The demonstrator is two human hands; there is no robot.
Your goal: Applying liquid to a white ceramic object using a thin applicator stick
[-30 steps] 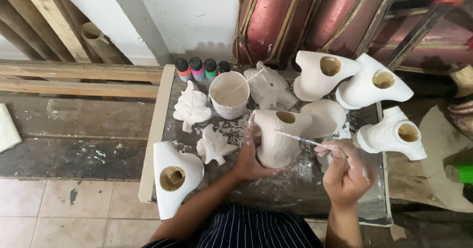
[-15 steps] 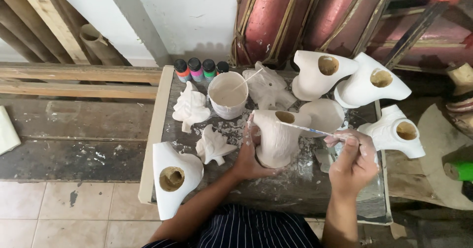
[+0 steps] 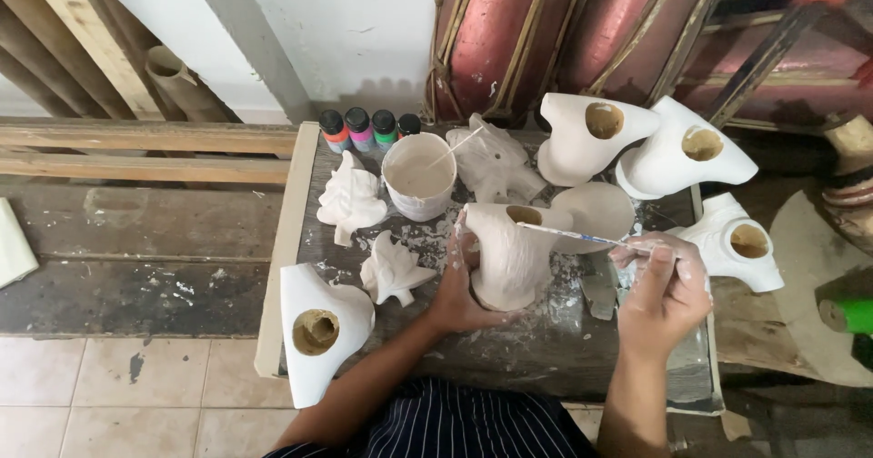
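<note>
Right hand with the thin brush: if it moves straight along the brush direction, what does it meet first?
Probably the white hollow figure held by the left hand; the right hand aims the brush tip near its top opening.

Paint-spattered worktable (image 3: pixel 555 358): white carvings (image 3: pixel 350 199), paint cup (image 3: pixel 418 176), seemingly 4 bottles (image 3: pixel 368 129).

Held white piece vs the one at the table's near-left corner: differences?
The held piece stands upright in the left hand, hole at its top; the corner piece lies untouched at the table edge, hole facing the camera. The right hand points a thin brush at the held piece; nothing touches the corner piece. Both are white, curved and hollow.
</note>
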